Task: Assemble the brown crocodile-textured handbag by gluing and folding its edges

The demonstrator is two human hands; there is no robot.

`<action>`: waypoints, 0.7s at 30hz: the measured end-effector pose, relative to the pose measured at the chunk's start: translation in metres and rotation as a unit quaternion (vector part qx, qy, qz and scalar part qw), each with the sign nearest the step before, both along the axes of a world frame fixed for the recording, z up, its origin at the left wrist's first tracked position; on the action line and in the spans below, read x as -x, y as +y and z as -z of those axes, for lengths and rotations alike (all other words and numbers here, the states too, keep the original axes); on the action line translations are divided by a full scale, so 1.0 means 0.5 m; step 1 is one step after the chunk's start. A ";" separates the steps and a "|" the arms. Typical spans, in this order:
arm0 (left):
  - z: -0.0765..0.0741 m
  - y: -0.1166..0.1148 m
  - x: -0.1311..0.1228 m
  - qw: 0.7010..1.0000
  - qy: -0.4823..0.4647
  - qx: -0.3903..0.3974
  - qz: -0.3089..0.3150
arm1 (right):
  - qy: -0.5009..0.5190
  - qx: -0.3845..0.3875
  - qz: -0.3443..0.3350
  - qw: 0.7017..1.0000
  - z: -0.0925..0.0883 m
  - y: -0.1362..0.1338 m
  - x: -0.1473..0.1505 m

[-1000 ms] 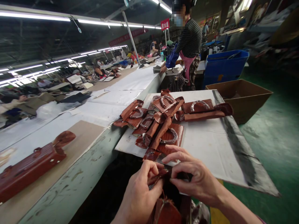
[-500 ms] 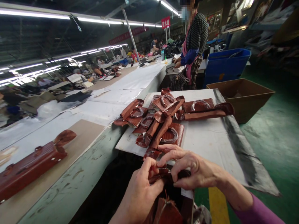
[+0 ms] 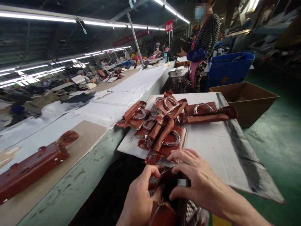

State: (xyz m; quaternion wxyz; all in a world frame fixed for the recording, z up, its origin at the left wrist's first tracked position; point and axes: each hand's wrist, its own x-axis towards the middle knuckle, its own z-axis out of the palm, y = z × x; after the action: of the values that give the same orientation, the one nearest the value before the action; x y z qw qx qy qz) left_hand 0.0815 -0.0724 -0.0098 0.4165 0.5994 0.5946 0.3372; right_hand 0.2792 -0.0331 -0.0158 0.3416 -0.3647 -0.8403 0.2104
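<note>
Low in the middle of the view is a reddish-brown leather handbag (image 3: 164, 215), its dark mouth facing up and a pale label inside. My left hand (image 3: 138, 194) grips the left side of the mouth, fingers curled over the edge and the thumb inside. Across from it, my right hand (image 3: 199, 179) holds the far right rim, fingers along the top and thumb within the opening. The lower part of the bag is cut off by the frame. Just beyond my hands, several similar brown bag pieces with plastic-wrapped handles (image 3: 172, 138) lie in a pile.
A white board (image 3: 207, 147) carries the pile. To the left, a long worktable (image 3: 127, 102) holds another brown bag (image 3: 35, 169). A cardboard box (image 3: 254, 103) and a blue bin (image 3: 230, 69) stand at the right. Behind the board, a co-worker (image 3: 204, 40) holds a dark panel.
My right hand has gone from a pinch near the left hand to a wider hold on the rim. The bag's mouth is now spread wider. The co-worker has raised a dark panel.
</note>
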 end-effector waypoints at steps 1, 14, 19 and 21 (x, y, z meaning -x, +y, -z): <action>0.005 -0.004 0.001 1.000 0.012 -0.004 -0.001 | 0.004 -0.009 0.015 1.000 0.002 -0.003 0.006; 0.017 -0.020 0.007 1.000 -0.007 -0.016 -0.009 | 0.196 0.075 -0.072 0.975 0.036 -0.013 0.035; -0.005 -0.016 0.009 0.998 -0.040 0.042 0.006 | 0.159 0.117 -0.176 0.964 0.011 0.008 0.014; -0.013 -0.015 0.008 0.998 -0.037 0.058 0.013 | 0.151 0.129 -0.200 0.960 0.008 0.015 0.009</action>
State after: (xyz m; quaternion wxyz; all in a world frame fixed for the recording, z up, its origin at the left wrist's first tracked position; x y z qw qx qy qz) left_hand 0.0775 -0.0797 -0.0031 0.4766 0.5686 0.5900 0.3186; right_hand 0.2750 -0.0255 -0.0199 0.3657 -0.1944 -0.8004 0.4334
